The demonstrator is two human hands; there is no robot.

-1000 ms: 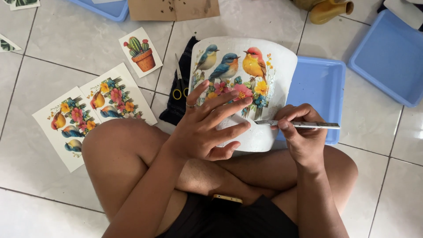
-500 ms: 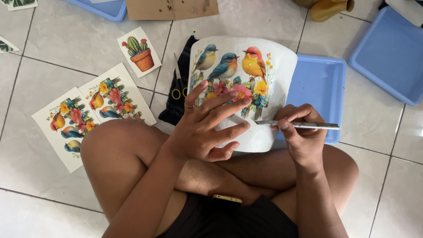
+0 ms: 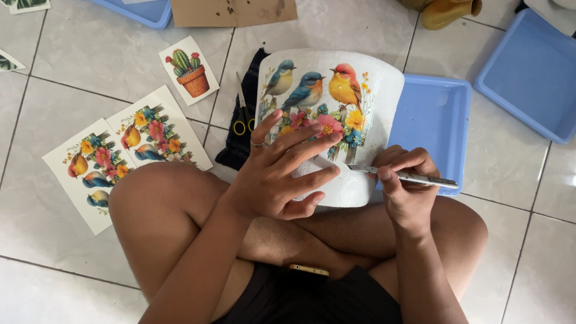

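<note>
A white pot (image 3: 372, 102) lies on its side across my crossed legs, decorated with three birds and flowers. My left hand (image 3: 279, 174) rests flat on the pot's side, fingers spread over the flower picture, a ring on one finger. My right hand (image 3: 405, 186) grips a thin silver tool (image 3: 414, 177) like a pen; its tip touches the pot just below the flowers, near my left fingertips.
Two bird-and-flower picture sheets (image 3: 123, 150) and a cactus picture (image 3: 189, 71) lie on the tiled floor to the left. Yellow-handled scissors (image 3: 242, 123) rest on a dark cloth. Blue trays (image 3: 435, 117) (image 3: 531, 72) sit to the right, cardboard (image 3: 234, 11) at the top.
Almost nothing has changed; both hands stay on the pot, the silver tool's tip shifting only slightly along its side.
</note>
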